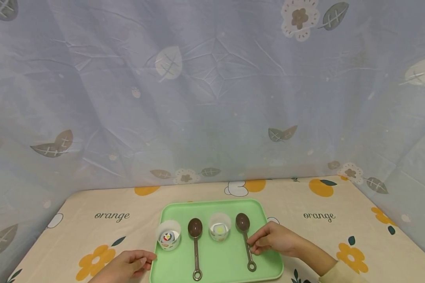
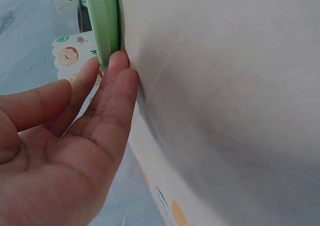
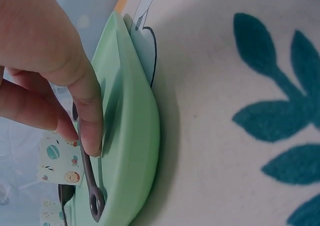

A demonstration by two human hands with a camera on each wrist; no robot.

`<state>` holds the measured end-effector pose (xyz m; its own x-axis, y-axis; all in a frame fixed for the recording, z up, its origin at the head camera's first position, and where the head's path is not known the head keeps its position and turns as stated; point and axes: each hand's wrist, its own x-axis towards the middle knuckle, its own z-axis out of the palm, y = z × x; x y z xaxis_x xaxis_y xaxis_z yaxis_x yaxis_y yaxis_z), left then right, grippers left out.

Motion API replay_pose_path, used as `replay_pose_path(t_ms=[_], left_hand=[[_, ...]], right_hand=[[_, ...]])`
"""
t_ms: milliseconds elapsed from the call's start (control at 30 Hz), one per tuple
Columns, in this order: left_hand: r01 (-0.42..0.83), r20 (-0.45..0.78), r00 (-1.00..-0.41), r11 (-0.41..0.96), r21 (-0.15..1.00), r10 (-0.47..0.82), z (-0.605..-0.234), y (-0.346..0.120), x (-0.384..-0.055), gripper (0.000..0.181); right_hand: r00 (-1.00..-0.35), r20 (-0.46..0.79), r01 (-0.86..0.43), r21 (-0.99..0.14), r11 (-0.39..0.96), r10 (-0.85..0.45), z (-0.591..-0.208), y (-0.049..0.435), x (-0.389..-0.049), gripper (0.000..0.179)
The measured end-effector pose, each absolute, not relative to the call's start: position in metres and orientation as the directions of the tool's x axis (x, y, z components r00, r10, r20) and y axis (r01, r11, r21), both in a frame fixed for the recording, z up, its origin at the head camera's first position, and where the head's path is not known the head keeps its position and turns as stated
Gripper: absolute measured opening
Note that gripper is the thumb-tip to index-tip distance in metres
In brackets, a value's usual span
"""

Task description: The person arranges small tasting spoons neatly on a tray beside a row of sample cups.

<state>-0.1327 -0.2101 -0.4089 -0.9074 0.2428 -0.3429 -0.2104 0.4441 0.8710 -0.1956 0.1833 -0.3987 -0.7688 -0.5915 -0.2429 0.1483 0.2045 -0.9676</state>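
Note:
A light green tray [image 1: 219, 265] holds two paper cups and two brown spoons. My left hand [image 1: 129, 265] is at the tray's left edge, its fairly straight fingertips touching the rim [image 2: 106, 26]. With its thumb and fingers, my right hand [image 1: 278, 239] pinches the handle of the right spoon [image 1: 242, 222], which lies on the tray with its bowl pointing away. The left spoon [image 1: 195, 227] lies between the left cup [image 1: 169, 247] and the right cup [image 1: 218, 237]. Inside the left cup shows a small patterned piece; a pale piece with yellow-green is in the right one.
The tray stands on a table with a cream cloth [image 1: 113, 232] printed with oranges, flowers and leaves. Behind the table and along its sides hangs a grey-blue curtain [image 1: 212, 118]. A sleeve [image 1: 340, 273] covers my right forearm.

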Motion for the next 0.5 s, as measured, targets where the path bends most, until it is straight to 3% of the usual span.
replay_pose_path(t_ms=[500], left_hand=[[-0.194,-0.341,-0.903,0.461,0.866,0.262,-0.406,-0.21,-0.132,0.024]], right_hand=[[-0.784,-0.212,0.126,-0.975,0.185,-0.584,-0.39,0.2,-0.199,0.024]])
